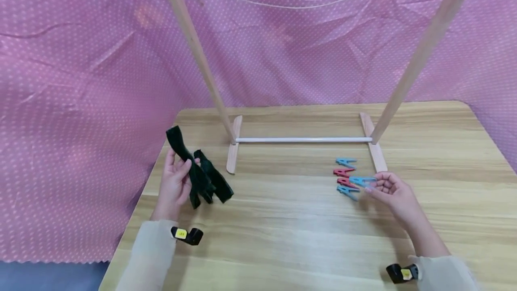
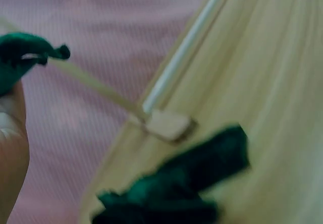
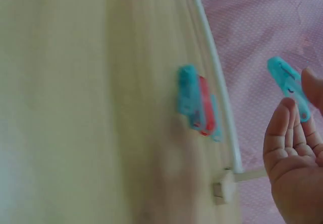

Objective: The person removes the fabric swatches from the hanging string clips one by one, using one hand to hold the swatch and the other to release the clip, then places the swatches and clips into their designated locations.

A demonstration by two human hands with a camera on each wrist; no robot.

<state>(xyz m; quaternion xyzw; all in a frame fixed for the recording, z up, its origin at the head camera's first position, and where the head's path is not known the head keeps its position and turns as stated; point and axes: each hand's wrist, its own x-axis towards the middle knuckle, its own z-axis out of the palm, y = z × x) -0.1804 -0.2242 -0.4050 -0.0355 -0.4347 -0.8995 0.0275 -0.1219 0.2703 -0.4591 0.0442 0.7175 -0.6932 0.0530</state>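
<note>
In the head view my left hand holds a dark green velvety cloth strip between thumb and fingers, at the left of the table. Its loose ends hang down to the right of the hand. My right hand pinches a blue clothespin, pointing left. Beneath and around that one, a blue clothespin, a red clothespin, a second red clothespin and another blue clothespin lie on the table. The right wrist view shows the pinched clothespin raised between thumb and fingertips.
A wooden frame stands behind the hands, with a left post, a right post and a white bar low between them. A thin cord sags across the top. Pink dotted fabric hangs behind the wooden table.
</note>
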